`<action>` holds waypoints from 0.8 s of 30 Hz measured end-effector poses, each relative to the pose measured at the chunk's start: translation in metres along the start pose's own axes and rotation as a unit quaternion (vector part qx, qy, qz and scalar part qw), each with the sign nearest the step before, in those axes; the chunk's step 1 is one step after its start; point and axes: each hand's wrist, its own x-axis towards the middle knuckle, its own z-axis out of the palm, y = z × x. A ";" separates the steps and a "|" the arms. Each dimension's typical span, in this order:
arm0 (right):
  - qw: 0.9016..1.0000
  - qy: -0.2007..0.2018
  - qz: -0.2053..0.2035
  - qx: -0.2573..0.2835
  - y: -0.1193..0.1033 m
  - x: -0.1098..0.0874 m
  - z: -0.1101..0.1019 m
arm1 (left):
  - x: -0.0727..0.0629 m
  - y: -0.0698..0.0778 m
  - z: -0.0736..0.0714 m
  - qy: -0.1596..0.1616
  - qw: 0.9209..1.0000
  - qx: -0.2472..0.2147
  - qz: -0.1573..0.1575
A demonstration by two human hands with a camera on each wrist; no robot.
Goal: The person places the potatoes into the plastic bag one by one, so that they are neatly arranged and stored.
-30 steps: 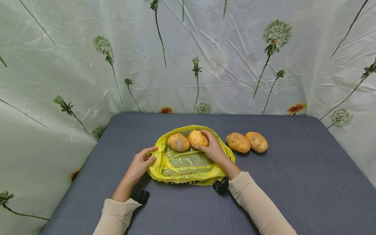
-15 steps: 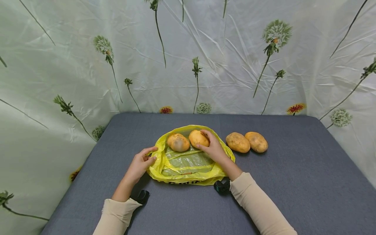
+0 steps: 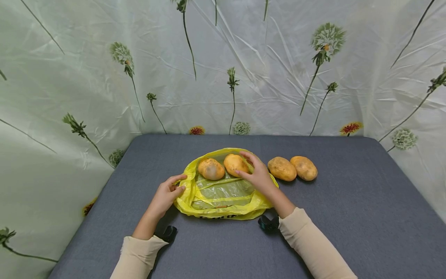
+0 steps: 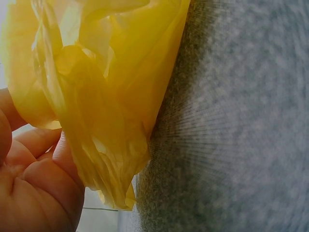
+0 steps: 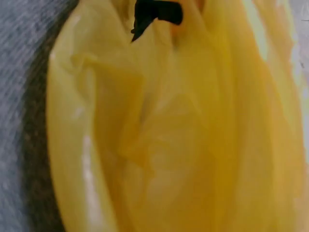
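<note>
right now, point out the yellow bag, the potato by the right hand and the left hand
yellow bag (image 3: 223, 193), head view, on its flat middle panel
potato by the right hand (image 3: 234, 164), head view, on its top skin
left hand (image 3: 164, 197), head view, on its back, pinching the bag's edge

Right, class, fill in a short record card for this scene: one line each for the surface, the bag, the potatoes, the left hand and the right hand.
surface: grey table
bag: yellow plastic bag, lying open on the table
potatoes in bag: two
potatoes outside bag: two, side by side on the table to the right of the bag
left hand: pinches the bag's left edge
right hand: fingers loosely spread beside the right potato in the bag, gripping nothing
</note>
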 end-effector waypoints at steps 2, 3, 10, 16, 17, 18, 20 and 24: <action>1.000 0.009 -0.015 -0.008 -0.001 -0.002 -0.002 | 0.000 0.000 0.000 0.000 1.000 0.000 -0.002; 1.000 0.013 -0.022 -0.010 -0.002 -0.002 -0.003 | 0.000 0.000 0.000 0.000 1.000 0.001 -0.004; 0.998 0.034 -0.050 -0.027 -0.006 -0.007 -0.014 | 0.000 0.000 -0.001 -0.006 1.000 -0.001 -0.006; 0.996 0.051 -0.059 -0.031 -0.007 -0.013 -0.027 | 0.000 0.000 0.000 -0.006 1.000 -0.003 -0.004; 0.996 0.055 -0.063 -0.030 -0.006 -0.014 -0.029 | 0.000 0.000 0.000 -0.006 1.000 -0.003 -0.004; 0.996 0.059 -0.066 -0.031 -0.006 -0.015 -0.031 | 0.000 0.000 0.000 -0.006 1.000 -0.003 -0.005; 0.994 0.071 -0.074 -0.036 -0.004 -0.018 -0.035 | 0.000 0.000 0.000 -0.005 1.000 -0.003 -0.004; 0.989 0.104 -0.092 -0.054 -0.006 -0.024 -0.043 | 0.000 0.000 0.000 -0.003 1.000 0.000 -0.003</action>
